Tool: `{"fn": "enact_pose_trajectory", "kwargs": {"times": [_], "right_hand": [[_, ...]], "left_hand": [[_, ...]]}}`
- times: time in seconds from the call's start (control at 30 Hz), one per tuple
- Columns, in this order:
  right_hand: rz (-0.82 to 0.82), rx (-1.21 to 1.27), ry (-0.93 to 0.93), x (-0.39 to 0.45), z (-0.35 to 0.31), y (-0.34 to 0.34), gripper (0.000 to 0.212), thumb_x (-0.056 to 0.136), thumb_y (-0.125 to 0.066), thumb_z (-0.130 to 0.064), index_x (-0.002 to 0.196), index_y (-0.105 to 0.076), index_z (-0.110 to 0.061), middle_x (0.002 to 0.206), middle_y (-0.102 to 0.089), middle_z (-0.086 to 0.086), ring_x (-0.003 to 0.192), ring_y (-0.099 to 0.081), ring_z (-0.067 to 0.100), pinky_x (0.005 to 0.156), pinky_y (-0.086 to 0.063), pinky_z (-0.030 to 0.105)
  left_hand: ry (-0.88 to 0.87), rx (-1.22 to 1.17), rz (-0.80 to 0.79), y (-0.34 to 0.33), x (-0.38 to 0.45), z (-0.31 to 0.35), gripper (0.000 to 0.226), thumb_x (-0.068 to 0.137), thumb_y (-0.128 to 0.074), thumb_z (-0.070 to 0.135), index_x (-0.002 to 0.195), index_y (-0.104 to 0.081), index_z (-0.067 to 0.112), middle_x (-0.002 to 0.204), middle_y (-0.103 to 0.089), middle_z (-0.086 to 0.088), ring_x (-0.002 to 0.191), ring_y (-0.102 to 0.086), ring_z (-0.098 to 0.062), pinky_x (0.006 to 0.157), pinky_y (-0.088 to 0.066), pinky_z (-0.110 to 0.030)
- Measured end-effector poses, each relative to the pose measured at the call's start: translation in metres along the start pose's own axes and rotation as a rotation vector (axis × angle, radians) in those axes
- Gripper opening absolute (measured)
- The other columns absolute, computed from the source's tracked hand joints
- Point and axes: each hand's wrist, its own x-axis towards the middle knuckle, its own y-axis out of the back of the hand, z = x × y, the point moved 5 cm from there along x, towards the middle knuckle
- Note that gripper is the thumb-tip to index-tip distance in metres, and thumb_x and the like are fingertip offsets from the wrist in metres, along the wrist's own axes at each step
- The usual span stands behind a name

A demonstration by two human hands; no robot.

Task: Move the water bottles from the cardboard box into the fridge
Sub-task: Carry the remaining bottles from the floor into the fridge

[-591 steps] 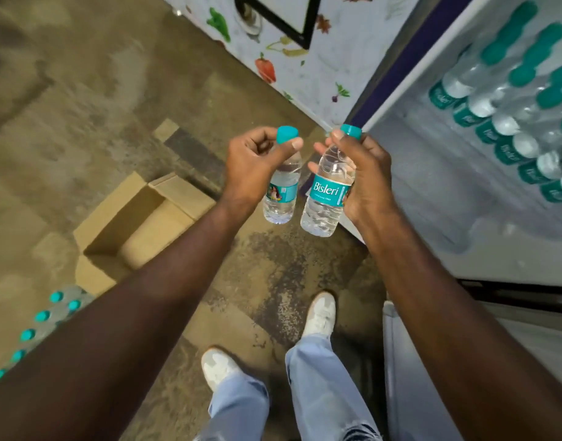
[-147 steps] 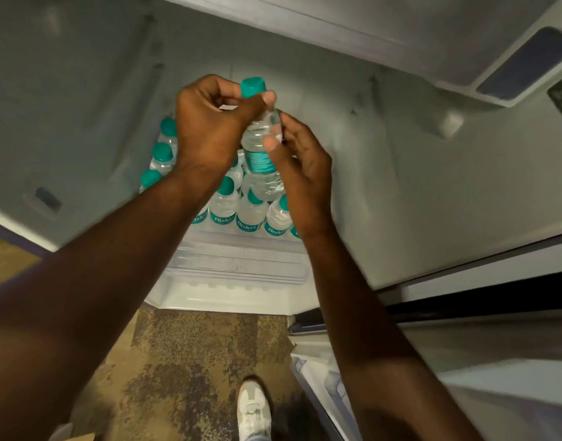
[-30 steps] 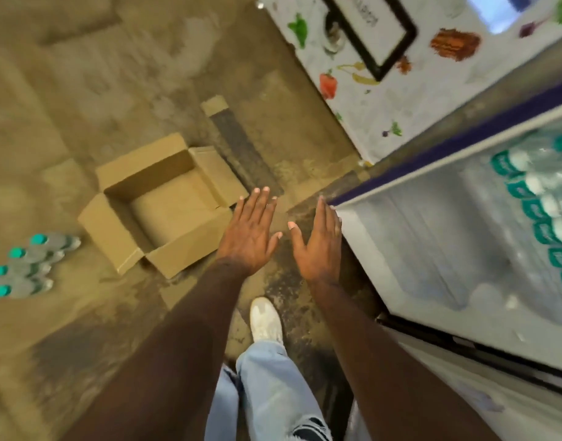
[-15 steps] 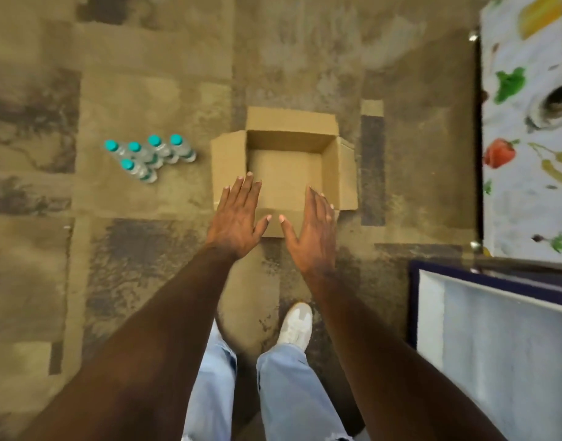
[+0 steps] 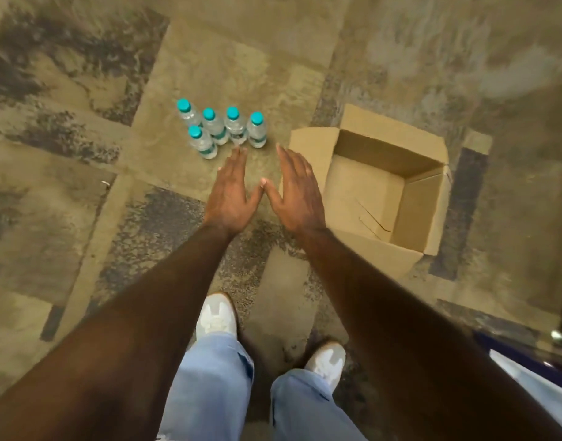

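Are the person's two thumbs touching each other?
Touching: the head view shows the left hand and right hand held flat, thumb tips meeting between them.

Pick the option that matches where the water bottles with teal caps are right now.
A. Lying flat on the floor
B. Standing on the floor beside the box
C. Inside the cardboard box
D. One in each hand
B: five water bottles stand upright on the floor next to the cardboard box, which shows no bottles inside, and the left hand and right hand are flat and hold nothing.
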Motion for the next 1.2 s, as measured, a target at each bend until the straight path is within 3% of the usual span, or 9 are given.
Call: {"fn": "enact_pose_trajectory", "kwargs": {"times": [0.37,0.47,0.7,0.83,0.97,1.1,1.2], "right_hand": [[0.040,0.021,0.009,0.119,0.029,-0.074,0.064,0.092,-0.054,-0.047,0.147,-0.045,-0.014,0.142,-0.055,0.005,0.131,-0.049,0.024,0.109,-0.037,0.035],[0.020,0.064,-0.051,0.143,0.037,-0.089,0.068,0.090,-0.059,-0.046,0.148,-0.043,-0.015,0.146,-0.052,0.002,0.134,-0.047,0.025,0.109,-0.037,0.036],[0.004,0.148,-0.121,0.173,0.041,-0.112,0.059,0.090,-0.063,-0.021,0.146,-0.045,-0.022,0.140,-0.055,0.003,0.128,-0.051,0.022,0.103,-0.046,0.039],[0.056,0.220,-0.186,0.182,0.046,-0.117,0.052,0.087,-0.068,-0.018,0.136,-0.055,-0.028,0.129,-0.056,0.003,0.117,-0.055,0.019,0.094,-0.047,0.031],[0.127,0.316,-0.244,0.186,0.057,-0.120,0.029,0.082,-0.073,-0.017,0.110,-0.066,-0.023,0.109,-0.065,-0.002,0.096,-0.060,0.014,0.085,-0.053,0.033],[0.138,0.454,-0.274,0.193,0.066,-0.117,0.035,0.074,-0.085,-0.016,0.107,-0.074,-0.021,0.104,-0.073,-0.008,0.095,-0.065,0.009,0.087,-0.056,0.032],[0.165,0.552,-0.274,0.192,0.071,-0.112,0.046,0.069,-0.089,-0.010,0.113,-0.075,-0.014,0.110,-0.075,-0.002,0.101,-0.068,0.013,0.095,-0.055,0.034]], "left_hand": [[0.015,-0.143,0.136,-0.018,0.099,-0.064,0.053,0.099,-0.053,0.037,0.145,-0.043,0.014,0.142,-0.055,-0.006,0.131,-0.050,-0.021,0.106,-0.037,-0.028],[0.055,-0.134,0.192,-0.020,0.122,-0.067,0.053,0.096,-0.053,0.033,0.144,-0.043,0.014,0.142,-0.054,-0.006,0.130,-0.051,-0.022,0.109,-0.042,-0.036],[0.137,-0.015,0.298,-0.019,0.156,-0.071,0.043,0.099,-0.048,0.009,0.142,-0.049,0.010,0.141,-0.056,-0.008,0.130,-0.052,-0.023,0.106,-0.039,-0.031],[0.136,-0.010,0.312,-0.023,0.165,-0.082,0.042,0.096,-0.056,0.010,0.138,-0.054,0.016,0.137,-0.058,-0.005,0.125,-0.056,-0.023,0.105,-0.043,-0.033],[0.163,0.005,0.301,-0.026,0.177,-0.083,0.036,0.092,-0.070,0.021,0.127,-0.064,0.015,0.133,-0.055,-0.005,0.116,-0.059,-0.024,0.101,-0.048,-0.037],[0.198,-0.086,0.322,-0.023,0.185,-0.087,0.034,0.088,-0.077,0.020,0.119,-0.066,0.011,0.125,-0.059,-0.003,0.110,-0.060,-0.016,0.096,-0.049,-0.027],[0.159,-0.109,0.351,-0.021,0.182,-0.087,0.038,0.087,-0.077,0.026,0.120,-0.065,0.013,0.109,-0.056,0.009,0.099,-0.054,-0.006,0.082,-0.038,-0.015]]}}
